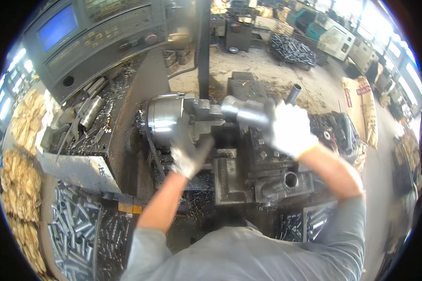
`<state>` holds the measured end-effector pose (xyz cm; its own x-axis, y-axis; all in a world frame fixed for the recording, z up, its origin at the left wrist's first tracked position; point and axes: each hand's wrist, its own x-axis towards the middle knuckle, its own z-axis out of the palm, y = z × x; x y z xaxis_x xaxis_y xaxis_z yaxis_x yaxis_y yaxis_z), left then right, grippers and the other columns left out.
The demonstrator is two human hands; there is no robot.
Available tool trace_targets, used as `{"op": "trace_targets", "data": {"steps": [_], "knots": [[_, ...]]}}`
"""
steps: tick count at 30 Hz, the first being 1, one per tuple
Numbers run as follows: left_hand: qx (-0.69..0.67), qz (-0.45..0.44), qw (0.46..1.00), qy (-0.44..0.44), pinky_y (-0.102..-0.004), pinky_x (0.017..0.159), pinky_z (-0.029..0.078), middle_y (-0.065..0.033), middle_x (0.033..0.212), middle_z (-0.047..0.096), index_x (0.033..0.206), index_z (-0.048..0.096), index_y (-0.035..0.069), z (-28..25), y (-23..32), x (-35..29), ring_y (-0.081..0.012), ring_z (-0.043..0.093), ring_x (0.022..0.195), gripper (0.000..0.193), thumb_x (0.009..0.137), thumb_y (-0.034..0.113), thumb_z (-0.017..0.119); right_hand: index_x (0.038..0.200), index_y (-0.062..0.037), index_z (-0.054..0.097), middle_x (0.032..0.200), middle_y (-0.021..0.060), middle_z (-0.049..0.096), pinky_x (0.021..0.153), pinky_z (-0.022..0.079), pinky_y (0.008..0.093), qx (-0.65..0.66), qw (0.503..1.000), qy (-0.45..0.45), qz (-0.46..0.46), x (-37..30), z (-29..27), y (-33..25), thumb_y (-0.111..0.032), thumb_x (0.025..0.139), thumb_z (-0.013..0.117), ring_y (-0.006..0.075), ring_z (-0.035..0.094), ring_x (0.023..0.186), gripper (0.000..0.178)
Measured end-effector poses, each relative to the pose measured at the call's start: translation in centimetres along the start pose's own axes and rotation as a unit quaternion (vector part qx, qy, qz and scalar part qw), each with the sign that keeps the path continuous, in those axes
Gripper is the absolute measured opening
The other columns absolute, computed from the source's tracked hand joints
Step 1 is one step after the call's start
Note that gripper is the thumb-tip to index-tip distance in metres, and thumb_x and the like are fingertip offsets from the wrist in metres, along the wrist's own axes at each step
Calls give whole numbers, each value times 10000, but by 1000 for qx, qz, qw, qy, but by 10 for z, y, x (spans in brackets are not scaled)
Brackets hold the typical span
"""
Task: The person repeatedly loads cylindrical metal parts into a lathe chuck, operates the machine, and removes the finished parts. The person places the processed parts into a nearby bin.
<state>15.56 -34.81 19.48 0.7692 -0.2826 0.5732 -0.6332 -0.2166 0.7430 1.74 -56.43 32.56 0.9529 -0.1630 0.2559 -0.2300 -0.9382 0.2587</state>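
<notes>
My left hand (188,152), in a white glove with dark, dirty fingers, lies just below the lathe chuck (166,117). Its thumb and fingers look spread, though motion blurs them, and nothing shows between them. Stepped chuck jaws (204,112) stick out to the right. Facing them is a shiny stepped metal cylinder (248,112), also blurred. My right hand (293,131), white-gloved, appears closed around the cylinder's right end; the glove hides the grip itself. A dark tube (293,93) rises behind its knuckles.
A control panel (89,42) with a blue screen stands at the upper left. Metal chips and parts lie in the machine tray (79,168). Cut tubes (72,229) fill a bin at the lower left. A tool block (286,185) sits below my right hand. Stacked sacks (21,182) line the left.
</notes>
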Motion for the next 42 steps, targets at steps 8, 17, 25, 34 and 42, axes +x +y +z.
{"op": "trace_targets", "data": {"steps": [8, 17, 25, 34, 42], "knots": [[-529, -537, 644, -131, -401, 1053, 525, -122, 1268, 687, 1349, 622, 22, 31, -3, -167, -256, 661, 1202, 437, 1006, 262, 746, 1552, 0, 437, 1145, 293, 727, 721, 644, 459, 344, 871, -332, 115, -160, 119, -100, -373, 811, 831, 410, 776, 868, 919], [-545, -527, 635, -149, -392, 943, 571, -105, 1205, 713, 1208, 686, 75, 26, -56, -202, -244, 696, 1078, 328, 1032, 324, 562, 1002, 6, 777, 749, 110, 736, 594, 561, 415, 563, 739, -298, 216, -345, 169, -41, -262, 802, 782, 221, 689, 642, 334], [-144, -133, 947, -256, -417, 991, 565, -152, 1261, 722, 1301, 646, -32, 0, -34, -191, -296, 719, 1112, 532, 814, 92, 824, 1135, 37, 738, 975, 180, 797, 713, 627, 382, 215, 626, -110, 741, -578, 175, 185, -522, 778, 872, 239, 778, 816, 677], [-593, -445, 604, -292, -417, 908, 604, -161, 1290, 707, 1447, 579, -17, 7, -2, -183, -258, 713, 1095, 481, 1121, 323, 480, 1371, -36, 676, 1163, 202, 774, 940, 612, 439, 347, 911, 107, 198, -308, 129, 91, -246, 838, 785, 326, 764, 1094, 583], [-529, -600, 562, -211, -432, 870, 636, -111, 1136, 731, 1368, 609, 48, -10, 12, -188, -252, 742, 991, 511, 1088, 475, 580, 1355, -141, 697, 1372, 183, 680, 942, 612, 482, 411, 904, -26, -118, -192, 105, -62, -215, 807, 823, 392, 714, 1181, 567]]}}
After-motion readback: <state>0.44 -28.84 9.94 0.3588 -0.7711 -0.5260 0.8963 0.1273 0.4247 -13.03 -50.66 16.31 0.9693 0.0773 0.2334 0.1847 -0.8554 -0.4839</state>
